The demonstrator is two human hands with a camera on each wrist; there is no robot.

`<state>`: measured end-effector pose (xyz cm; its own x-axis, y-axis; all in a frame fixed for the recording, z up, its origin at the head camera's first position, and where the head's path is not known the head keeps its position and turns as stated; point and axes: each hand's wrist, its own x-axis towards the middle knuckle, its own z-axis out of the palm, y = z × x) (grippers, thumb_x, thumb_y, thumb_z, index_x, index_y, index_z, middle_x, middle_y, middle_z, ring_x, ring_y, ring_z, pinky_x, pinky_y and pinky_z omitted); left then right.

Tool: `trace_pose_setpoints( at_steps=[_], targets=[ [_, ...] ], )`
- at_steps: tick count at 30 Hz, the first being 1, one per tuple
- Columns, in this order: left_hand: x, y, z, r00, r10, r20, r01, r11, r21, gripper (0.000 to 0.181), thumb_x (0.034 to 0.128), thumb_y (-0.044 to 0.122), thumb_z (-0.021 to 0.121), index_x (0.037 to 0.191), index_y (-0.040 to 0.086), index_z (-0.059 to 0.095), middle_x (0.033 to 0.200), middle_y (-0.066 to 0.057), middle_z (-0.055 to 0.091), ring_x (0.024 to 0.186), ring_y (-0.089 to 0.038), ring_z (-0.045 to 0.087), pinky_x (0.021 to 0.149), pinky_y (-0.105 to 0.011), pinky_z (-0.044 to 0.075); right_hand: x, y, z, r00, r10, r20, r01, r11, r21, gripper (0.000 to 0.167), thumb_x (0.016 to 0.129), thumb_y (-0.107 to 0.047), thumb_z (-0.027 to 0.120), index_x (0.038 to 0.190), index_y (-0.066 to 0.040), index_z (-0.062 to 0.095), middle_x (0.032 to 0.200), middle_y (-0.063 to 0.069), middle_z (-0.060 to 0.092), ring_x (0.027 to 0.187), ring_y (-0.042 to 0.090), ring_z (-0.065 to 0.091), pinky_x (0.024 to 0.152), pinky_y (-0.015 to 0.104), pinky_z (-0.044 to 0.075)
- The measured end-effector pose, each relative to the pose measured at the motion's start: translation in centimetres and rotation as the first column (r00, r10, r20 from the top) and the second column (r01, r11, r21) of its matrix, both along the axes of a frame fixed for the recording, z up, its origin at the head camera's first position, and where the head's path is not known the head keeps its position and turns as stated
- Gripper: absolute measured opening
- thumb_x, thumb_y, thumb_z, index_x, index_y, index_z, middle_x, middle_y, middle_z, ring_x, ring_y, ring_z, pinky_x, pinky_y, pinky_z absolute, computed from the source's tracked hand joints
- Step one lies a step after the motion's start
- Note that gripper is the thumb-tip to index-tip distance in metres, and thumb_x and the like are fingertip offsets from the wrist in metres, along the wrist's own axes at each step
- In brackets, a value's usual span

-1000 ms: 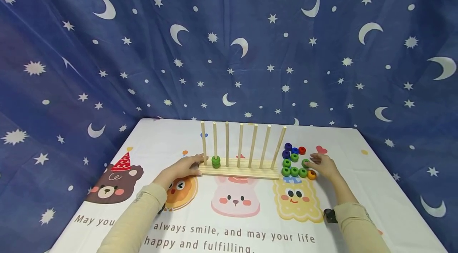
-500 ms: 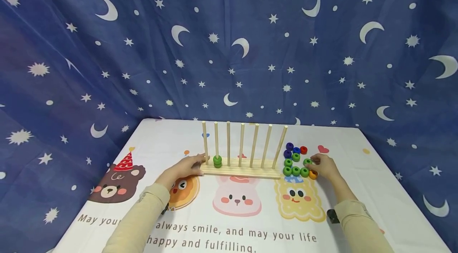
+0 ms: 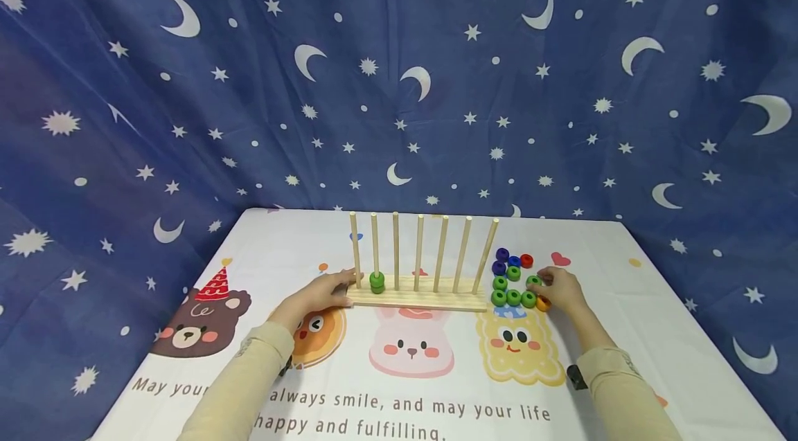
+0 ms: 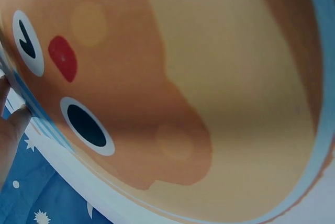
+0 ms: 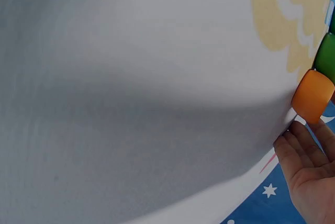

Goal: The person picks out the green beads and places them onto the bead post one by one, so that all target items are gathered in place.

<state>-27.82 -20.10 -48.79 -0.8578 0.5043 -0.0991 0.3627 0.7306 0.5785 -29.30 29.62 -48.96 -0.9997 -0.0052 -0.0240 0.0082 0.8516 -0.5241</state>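
In the head view, my left hand (image 3: 321, 292) holds the left end of a wooden peg rack (image 3: 418, 302), thumb at the front and fingers behind. Two green beads (image 3: 377, 282) are stacked on its second peg from the left. At the right, my right hand (image 3: 562, 287) pinches a green bead (image 3: 533, 282) at table level. Part of that bead is covered by the fingertips. An orange bead (image 3: 544, 304) lies just below, close to the hand, also seen as an orange bead (image 5: 313, 96) in the right wrist view. The left wrist view catches only fingertips (image 4: 20, 119).
Several loose green beads (image 3: 513, 298) lie right of the rack. Behind them are two purple beads (image 3: 501, 255), a blue bead (image 3: 514, 262) and a red bead (image 3: 526, 261). A printed white cloth (image 3: 411, 351) covers the table; a blue starry curtain (image 3: 399, 115) hangs behind.
My right hand has moved slightly down and left and its fingers have closed on the green bead, which shifts slightly right. The left hand stays on the rack's end.
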Motion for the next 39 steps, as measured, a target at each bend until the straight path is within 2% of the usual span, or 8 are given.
trace_pose_setpoints(
  at_steps=[6, 10, 13, 21, 26, 30, 39],
  targets=[
    [-0.3, -0.2, 0.0, 1.0, 0.005, -0.007, -0.005, 1.0, 0.003, 0.058, 0.0848, 0.022, 0.069, 0.138, 0.007, 0.049, 0.15, -0.019, 0.033, 0.138, -0.042, 0.029, 0.112, -0.057, 0.023, 0.0, -0.3, 0.0, 1.0, 0.008, -0.029, -0.008, 1.0, 0.003, 0.041, 0.082, -0.017, 0.071, 0.106, 0.014, 0.059, 0.099, 0.029, 0.062, 0.091, 0.039, 0.057, 0.089, 0.052, 0.047],
    [-0.4, -0.2, 0.2, 1.0, -0.003, -0.011, 0.003, 1.0, 0.002, 0.059, 0.085, 0.023, 0.069, 0.138, 0.007, 0.048, 0.15, -0.019, 0.033, 0.138, -0.042, 0.029, 0.112, -0.057, 0.023, -0.1, -0.4, 0.2, 0.998, 0.013, -0.065, -0.012, 1.0, 0.011, 0.032, 0.08, -0.015, 0.072, 0.095, 0.011, 0.059, 0.085, 0.021, 0.058, 0.079, 0.031, 0.052, 0.078, 0.045, 0.047],
    [-0.5, -0.2, 0.3, 1.0, 0.004, -0.01, -0.004, 1.0, 0.005, 0.059, 0.0852, 0.023, 0.068, 0.138, 0.006, 0.048, 0.15, -0.019, 0.033, 0.138, -0.042, 0.029, 0.112, -0.057, 0.024, -0.1, -0.5, 0.5, 0.997, 0.012, -0.081, -0.012, 1.0, 0.0, 0.03, 0.081, -0.015, 0.071, 0.092, 0.01, 0.058, 0.082, 0.019, 0.057, 0.077, 0.029, 0.051, 0.075, 0.043, 0.045],
    [-0.5, -0.2, 0.3, 1.0, 0.002, -0.012, -0.002, 1.0, 0.003, 0.06, 0.0852, 0.023, 0.068, 0.139, 0.007, 0.047, 0.15, -0.018, 0.033, 0.138, -0.04, 0.03, 0.113, -0.055, 0.024, -0.2, -0.5, 0.8, 0.999, -0.018, -0.028, 0.017, 0.998, -0.058, 0.037, 0.085, -0.018, 0.067, 0.101, 0.013, 0.057, 0.099, 0.03, 0.06, 0.091, 0.039, 0.055, 0.089, 0.052, 0.047],
    [-0.3, -0.2, 0.3, 1.0, 0.013, 0.007, -0.013, 1.0, 0.003, 0.06, 0.0852, 0.022, 0.068, 0.139, 0.008, 0.047, 0.151, -0.018, 0.032, 0.138, -0.041, 0.029, 0.113, -0.056, 0.024, -0.2, -0.4, 1.0, 1.0, -0.012, 0.004, 0.012, 0.998, -0.055, 0.036, 0.087, -0.018, 0.065, 0.103, 0.013, 0.055, 0.101, 0.031, 0.06, 0.092, 0.039, 0.055, 0.089, 0.052, 0.047],
    [0.0, -0.1, 0.3, 0.999, 0.026, 0.02, -0.026, 1.0, 0.007, 0.058, 0.0854, 0.021, 0.068, 0.139, 0.008, 0.048, 0.151, -0.018, 0.032, 0.138, -0.042, 0.029, 0.112, -0.057, 0.024, -0.1, -0.2, 0.9, 1.0, -0.011, -0.009, 0.011, 1.0, -0.028, 0.035, 0.087, -0.018, 0.065, 0.104, 0.012, 0.054, 0.102, 0.032, 0.061, 0.095, 0.043, 0.057, 0.089, 0.054, 0.047],
    [0.1, 0.2, 0.3, 1.0, 0.013, -0.003, -0.013, 1.0, 0.003, 0.058, 0.0844, 0.022, 0.069, 0.137, 0.006, 0.05, 0.149, -0.019, 0.035, 0.137, -0.042, 0.031, 0.112, -0.057, 0.025, 0.0, 0.3, 0.7, 0.999, -0.019, -0.031, 0.018, 0.999, -0.031, 0.037, 0.088, -0.017, 0.064, 0.108, 0.012, 0.054, 0.101, 0.032, 0.062, 0.094, 0.043, 0.059, 0.086, 0.053, 0.048]
  ],
)
